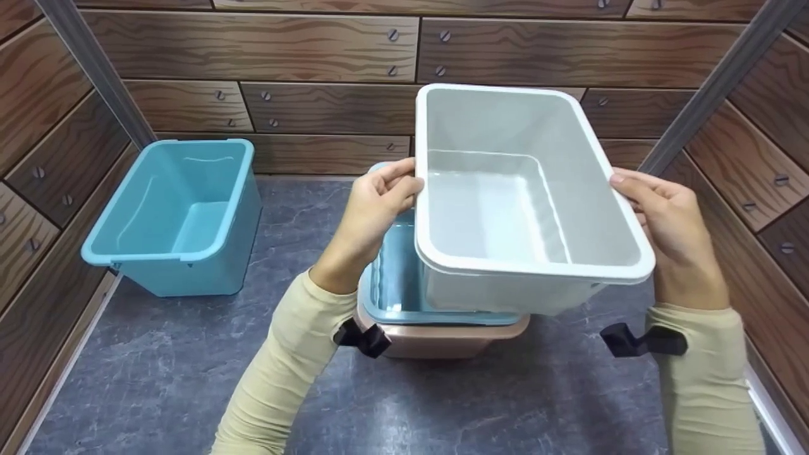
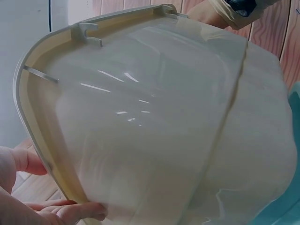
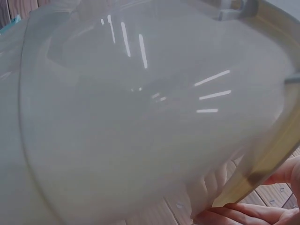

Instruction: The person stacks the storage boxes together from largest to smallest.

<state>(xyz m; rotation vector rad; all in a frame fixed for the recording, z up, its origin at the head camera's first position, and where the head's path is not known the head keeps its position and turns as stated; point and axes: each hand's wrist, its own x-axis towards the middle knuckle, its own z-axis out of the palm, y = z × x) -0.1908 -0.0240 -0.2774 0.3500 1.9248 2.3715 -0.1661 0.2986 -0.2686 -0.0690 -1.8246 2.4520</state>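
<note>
Between both hands is an off-white plastic storage bin (image 1: 534,270), its opening tilted toward the head camera. My left hand (image 1: 373,212) pinches the left rim with thumb and fingers. On the opposite long side, my right hand (image 1: 673,218) grips the rim, thumb on top. The wrist views look at the bin's glossy outer wall (image 2: 140,154), with fingers under the rim's lip. Below and partly hidden by it, a blue bin (image 1: 384,316) sits in a pinkish bin (image 1: 436,344) on the floor. The white bin's base overlaps the blue bin in the head view.
A teal bin (image 1: 231,259) stands upright at the left, near the wall. Wood-patterned panels (image 1: 316,47) enclose the dark marbled floor (image 1: 189,366) at the back and sides. Grey metal posts (image 1: 714,88) slant along the corners.
</note>
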